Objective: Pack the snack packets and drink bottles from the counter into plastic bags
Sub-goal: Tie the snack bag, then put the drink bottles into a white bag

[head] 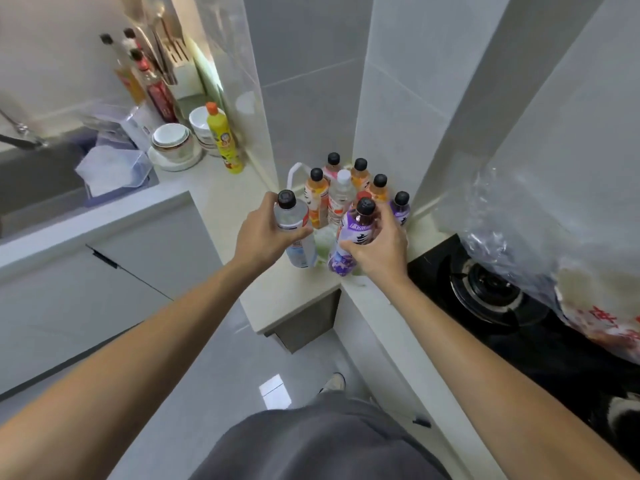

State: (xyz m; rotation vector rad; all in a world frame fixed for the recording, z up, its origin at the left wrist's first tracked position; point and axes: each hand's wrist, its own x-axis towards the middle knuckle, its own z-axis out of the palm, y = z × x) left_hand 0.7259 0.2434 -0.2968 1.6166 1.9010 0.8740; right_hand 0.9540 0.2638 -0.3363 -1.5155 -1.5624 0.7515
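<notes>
While both arms reach forward over the corner of the counter (221,206), each hand is wrapped around a bottle. The left hand (263,233) holds a clear bottle (298,237) with a black cap and a pale label; the thumb lies across its front, the other fingers curl round the far side, and the cap and neck stick up above the hand. The right hand (377,247) grips a purple bottle (349,240) with a black cap; its fingers (360,249) close over the middle of the label, with the neck rising above them and the base showing below. Both held bottles tilt slightly and sit at the near edge of the counter corner; I cannot tell whether their bases touch the surface.

Just behind them, a cluster of bottles (346,188) stands upright in the tiled corner: several orange ones with black caps, a clear one with a white cap, and another purple one at the right. To the right, a clear plastic bag (540,244) with something red and white in it rests on the black stove (491,292). Further left on the counter are a yellow dish soap bottle (223,140) and stacked bowls (173,140).
</notes>
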